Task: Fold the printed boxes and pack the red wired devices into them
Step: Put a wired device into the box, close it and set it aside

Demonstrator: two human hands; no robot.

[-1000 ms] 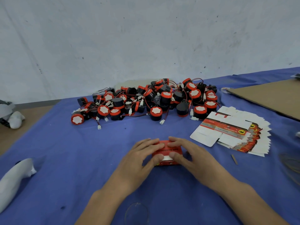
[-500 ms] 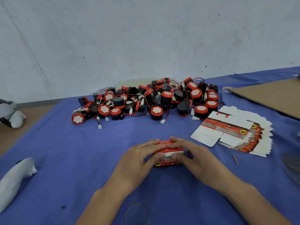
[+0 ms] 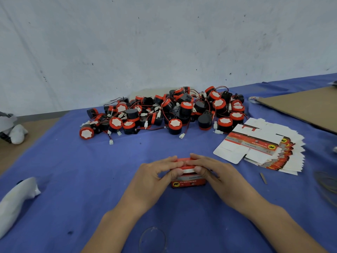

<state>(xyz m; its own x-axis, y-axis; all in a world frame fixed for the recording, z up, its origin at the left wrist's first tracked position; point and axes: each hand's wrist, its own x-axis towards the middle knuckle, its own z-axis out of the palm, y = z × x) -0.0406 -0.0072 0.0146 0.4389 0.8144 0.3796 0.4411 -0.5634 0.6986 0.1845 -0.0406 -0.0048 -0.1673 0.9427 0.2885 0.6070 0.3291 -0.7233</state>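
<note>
Left hand (image 3: 155, 177) and right hand (image 3: 218, 174) drew together over one second.
Both gripped the box (image 3: 189, 182), fingers curled.

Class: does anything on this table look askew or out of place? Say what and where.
The flat box blanks on the right lie in a loose fan, not a square stack. The red devices lie heaped, wires tangled, some on their sides. Nothing looks broken.

One folded box (image 3: 188, 181), one fanned stack of flats (image 3: 273, 154) right of it, dozens of devices (image 3: 164, 114) heaped behind it.
</note>
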